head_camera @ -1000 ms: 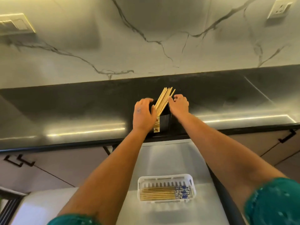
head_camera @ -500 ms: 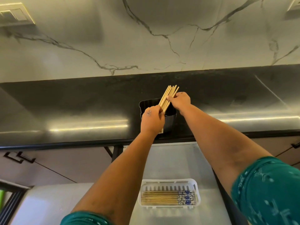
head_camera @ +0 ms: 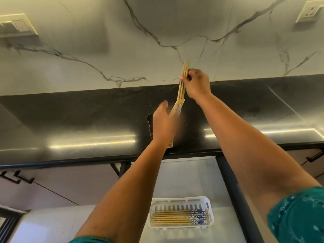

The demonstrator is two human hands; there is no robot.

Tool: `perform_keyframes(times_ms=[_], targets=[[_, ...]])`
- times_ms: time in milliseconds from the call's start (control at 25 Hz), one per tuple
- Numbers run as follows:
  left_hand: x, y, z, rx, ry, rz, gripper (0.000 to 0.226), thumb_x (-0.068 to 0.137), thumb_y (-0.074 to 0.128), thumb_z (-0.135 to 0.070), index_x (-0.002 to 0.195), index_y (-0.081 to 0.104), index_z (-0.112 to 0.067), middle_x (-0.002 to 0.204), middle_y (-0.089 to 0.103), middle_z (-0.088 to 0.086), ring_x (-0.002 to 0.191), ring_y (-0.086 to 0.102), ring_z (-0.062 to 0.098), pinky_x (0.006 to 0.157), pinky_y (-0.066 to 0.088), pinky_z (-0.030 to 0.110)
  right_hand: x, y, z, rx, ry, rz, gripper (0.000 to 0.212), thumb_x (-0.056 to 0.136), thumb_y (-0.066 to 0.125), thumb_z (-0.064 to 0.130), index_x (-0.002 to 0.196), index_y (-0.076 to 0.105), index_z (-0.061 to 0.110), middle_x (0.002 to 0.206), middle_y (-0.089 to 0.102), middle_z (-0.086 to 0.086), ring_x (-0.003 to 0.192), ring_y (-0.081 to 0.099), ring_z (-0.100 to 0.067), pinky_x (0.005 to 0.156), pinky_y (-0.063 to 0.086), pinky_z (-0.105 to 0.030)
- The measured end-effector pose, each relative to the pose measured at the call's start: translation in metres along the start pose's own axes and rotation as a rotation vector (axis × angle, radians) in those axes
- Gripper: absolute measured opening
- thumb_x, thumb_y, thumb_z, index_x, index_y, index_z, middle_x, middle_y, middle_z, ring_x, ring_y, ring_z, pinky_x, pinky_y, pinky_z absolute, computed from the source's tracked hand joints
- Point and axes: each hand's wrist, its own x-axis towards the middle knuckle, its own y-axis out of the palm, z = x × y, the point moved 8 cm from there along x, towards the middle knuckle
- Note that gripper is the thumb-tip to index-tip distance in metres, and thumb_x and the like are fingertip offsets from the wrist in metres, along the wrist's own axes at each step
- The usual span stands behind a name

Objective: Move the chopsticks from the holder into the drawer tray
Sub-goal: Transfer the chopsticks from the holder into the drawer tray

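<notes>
My right hand (head_camera: 196, 85) is shut on a bundle of wooden chopsticks (head_camera: 181, 88) and holds them lifted above the black holder (head_camera: 149, 123) on the dark countertop. Their lower, blue-patterned ends hang just over the holder's mouth. My left hand (head_camera: 163, 125) covers most of the holder and is blurred; its grip cannot be made out. A white slotted tray (head_camera: 180, 201) lies in the open drawer below, with several chopsticks (head_camera: 171, 218) laid flat in it, blue ends to the right.
The dark countertop (head_camera: 70, 120) runs left to right under a marble wall. The open drawer (head_camera: 192, 176) has a black right rail. Cabinet handles (head_camera: 15, 178) sit at lower left, a wall socket (head_camera: 310, 11) at upper right.
My right hand has pulled the chopstick bundle up and out of the holder, toward the wall. My left hand has stayed on the holder.
</notes>
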Motion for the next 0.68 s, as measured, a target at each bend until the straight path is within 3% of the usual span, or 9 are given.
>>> perform_keyframes(times_ms=[80, 120, 240, 320, 440, 520, 600, 680], targets=[[0.008, -0.014, -0.027, -0.194, -0.024, 0.017, 0.079, 0.086, 0.063, -0.035, 0.147, 0.016, -0.022, 0.146, 0.041, -0.001, 0.134, 0.034, 0.012, 0.107, 0.028, 0.031, -0.012, -0.028, 0.036, 0.003, -0.126, -0.024, 0.016, 0.094, 0.058, 0.027, 0.092, 0.066, 0.013, 0.085, 0.067, 0.003, 0.071, 0.061, -0.006, 0.061, 0.042, -0.014], [0.009, -0.018, -0.040, -0.240, -0.013, 0.078, 0.075, 0.087, 0.062, -0.036, 0.147, 0.018, -0.021, 0.146, 0.042, -0.001, 0.134, 0.036, 0.010, 0.108, 0.028, 0.032, -0.023, -0.038, 0.052, 0.007, -0.176, -0.002, 0.014, 0.093, 0.058, 0.026, 0.092, 0.066, 0.014, 0.082, 0.065, 0.006, 0.067, 0.058, -0.001, 0.057, 0.039, -0.011], [-0.011, -0.019, -0.054, -0.308, -0.006, 0.337, 0.034, 0.091, 0.057, -0.033, 0.122, 0.054, -0.020, 0.109, 0.068, -0.006, 0.099, 0.063, 0.001, 0.096, 0.049, 0.035, -0.059, -0.037, 0.080, 0.010, -0.256, 0.226, 0.012, 0.094, 0.058, 0.025, 0.096, 0.064, 0.014, 0.088, 0.070, 0.003, 0.075, 0.065, -0.003, 0.067, 0.050, -0.017], [-0.035, -0.014, -0.041, -0.436, -0.094, 0.419, 0.022, 0.093, 0.056, -0.025, 0.111, 0.062, -0.015, 0.098, 0.072, 0.000, 0.092, 0.069, 0.009, 0.086, 0.055, 0.035, -0.082, -0.028, 0.078, 0.017, -0.225, 0.367, 0.017, 0.092, 0.060, 0.025, 0.103, 0.063, 0.012, 0.096, 0.071, -0.001, 0.085, 0.068, -0.010, 0.081, 0.056, -0.030], [-0.086, -0.003, 0.011, -0.637, -0.361, 0.399, 0.015, 0.092, 0.057, -0.016, 0.103, 0.064, -0.009, 0.093, 0.073, 0.011, 0.086, 0.071, 0.019, 0.075, 0.058, 0.033, -0.127, -0.008, 0.044, 0.031, -0.129, 0.374, 0.044, 0.089, 0.064, 0.022, 0.129, 0.047, 0.015, 0.114, 0.062, -0.005, 0.094, 0.063, -0.015, 0.084, 0.052, -0.030], [-0.132, 0.006, 0.062, -0.726, -0.613, 0.300, 0.011, 0.092, 0.057, -0.015, 0.093, 0.064, -0.007, 0.081, 0.069, 0.012, 0.068, 0.070, 0.015, 0.060, 0.056, 0.026, -0.185, 0.025, 0.003, -0.052, -0.077, 0.385, 0.058, 0.085, 0.064, 0.017, 0.135, 0.035, 0.018, 0.125, 0.052, -0.010, 0.106, 0.057, -0.024, 0.088, 0.050, -0.035], [-0.184, 0.017, 0.108, -0.733, -0.852, 0.205, 0.012, 0.090, 0.056, -0.015, 0.090, 0.062, -0.005, 0.073, 0.063, 0.010, 0.059, 0.062, 0.014, 0.053, 0.051, 0.025, -0.267, 0.073, -0.042, -0.283, -0.039, 0.541, 0.061, 0.087, 0.061, 0.020, 0.139, 0.030, 0.017, 0.134, 0.045, -0.011, 0.119, 0.049, -0.026, 0.099, 0.044, -0.040], [-0.229, 0.032, 0.140, -0.771, -1.049, 0.126, 0.008, 0.090, 0.053, -0.008, 0.087, 0.060, -0.006, 0.074, 0.059, 0.012, 0.064, 0.057, 0.019, 0.057, 0.050, 0.029, -0.334, 0.114, -0.081, -0.498, -0.054, 0.664, 0.054, 0.093, 0.050, 0.019, 0.142, 0.028, 0.011, 0.139, 0.043, -0.014, 0.128, 0.042, -0.030, 0.110, 0.033, -0.044]])
